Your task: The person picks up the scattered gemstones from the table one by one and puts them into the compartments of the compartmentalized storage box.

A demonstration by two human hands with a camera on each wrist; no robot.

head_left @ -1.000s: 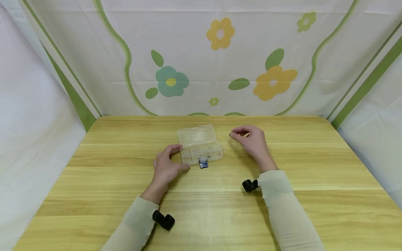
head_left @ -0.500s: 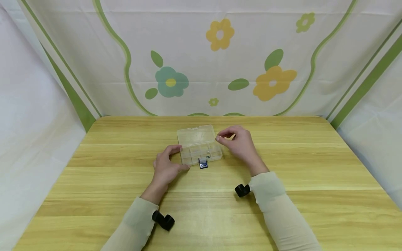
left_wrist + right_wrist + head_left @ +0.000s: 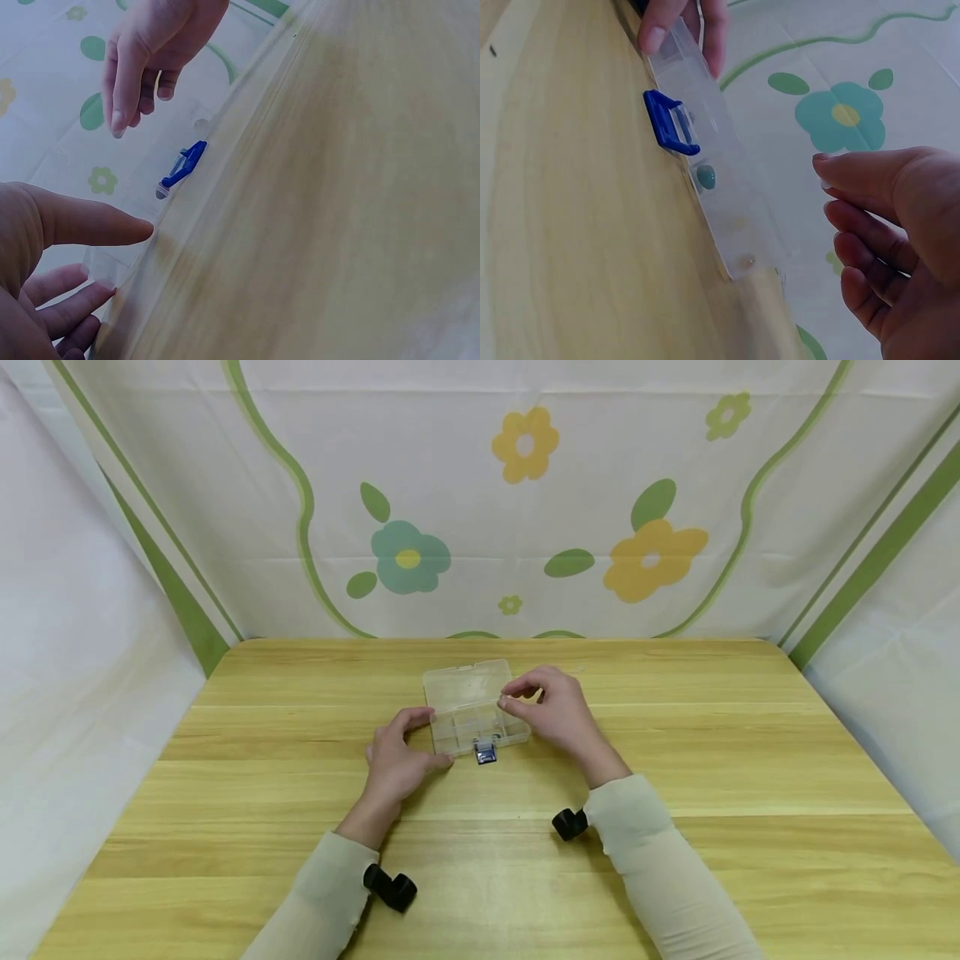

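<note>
A clear plastic compartment box [image 3: 467, 727] lies on the table with its lid [image 3: 465, 685] folded back and a blue latch [image 3: 486, 751] hanging at the front. My left hand [image 3: 397, 756] holds the box's left end, thumb at the front edge and index finger at the back corner. Over the right compartments, my right hand [image 3: 553, 706] pinches a small whitish thing [image 3: 825, 184] between thumb and index fingertip; its kind is mostly hidden. A teal bead [image 3: 706, 177] and a small shiny bead [image 3: 748, 261] show in the box in the right wrist view.
The wood-grain table [image 3: 480, 877] reaches back to a flower-printed cloth [image 3: 465, 485]. A tiny pale speck [image 3: 581, 669] lies on the table behind the right hand. Black wrist cameras sit on both sleeves.
My right hand has moved left from beside the box to over its right compartments, still pinching. The left hand and the box have stayed in place.
</note>
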